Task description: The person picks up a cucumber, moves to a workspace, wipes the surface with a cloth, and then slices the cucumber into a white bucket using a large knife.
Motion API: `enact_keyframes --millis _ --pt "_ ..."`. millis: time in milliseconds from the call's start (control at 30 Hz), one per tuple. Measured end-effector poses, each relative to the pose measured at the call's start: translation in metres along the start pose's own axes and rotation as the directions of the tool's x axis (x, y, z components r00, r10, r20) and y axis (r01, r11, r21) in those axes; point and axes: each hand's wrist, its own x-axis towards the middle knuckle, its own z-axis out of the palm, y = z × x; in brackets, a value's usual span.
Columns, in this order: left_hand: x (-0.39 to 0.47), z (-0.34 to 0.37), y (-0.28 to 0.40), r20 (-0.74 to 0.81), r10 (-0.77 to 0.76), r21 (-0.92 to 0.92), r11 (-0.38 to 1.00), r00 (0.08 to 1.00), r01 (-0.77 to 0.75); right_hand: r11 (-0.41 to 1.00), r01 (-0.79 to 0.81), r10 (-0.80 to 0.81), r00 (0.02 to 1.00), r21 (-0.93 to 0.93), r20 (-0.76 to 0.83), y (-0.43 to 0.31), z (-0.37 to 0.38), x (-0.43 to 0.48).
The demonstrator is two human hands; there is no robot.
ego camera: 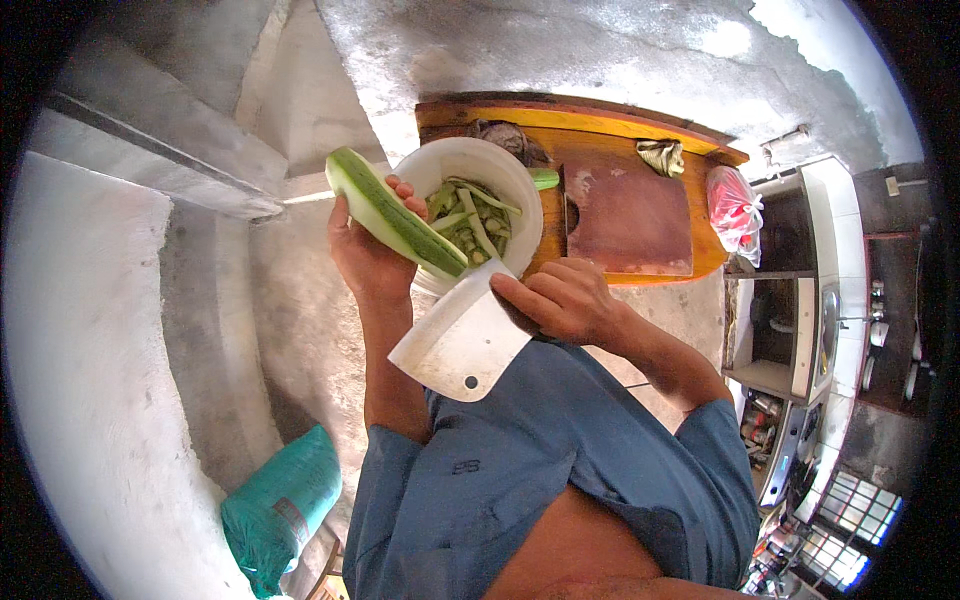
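My left hand (373,251) holds a long green vegetable (390,210), perhaps a cucumber or a gourd, with pale strips where its skin is off. The vegetable leans over the left side of a white plastic bucket (529,225). Green peelings and pieces (476,217) lie inside the bucket. In my right hand (559,300) is a cleaver (469,330), its broad blade pointing to the lower left and its upper edge near the vegetable's lower end. My fingers hide the cleaver's handle.
A reddish-brown cutting board (630,221) lies on the wooden table (553,232) right of the bucket. Another green vegetable piece (544,178), a crumpled cloth (660,156) and a tied plastic bag (733,210) are there too. A green sack (285,502) stands at lower left.
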Motion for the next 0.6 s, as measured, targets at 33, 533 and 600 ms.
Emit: enact_keyframes --millis 33,533,600 --pt "0.0 0.002 0.002 0.06 -0.015 -0.003 1.0 0.998 0.016 1.0 -0.008 0.008 1.0 0.005 -0.001 0.0 0.0 0.0" --pt "0.003 0.008 0.012 0.315 0.108 -0.003 0.994 0.943 -0.113 0.994 -0.065 0.063 0.998 0.083 0.018 -0.002 0.001 -0.007" --pt "0.002 0.012 0.014 0.297 0.106 0.005 0.994 0.949 -0.112 0.994 -0.074 0.07 0.996 0.084 0.049 -0.002 0.001 -0.007"
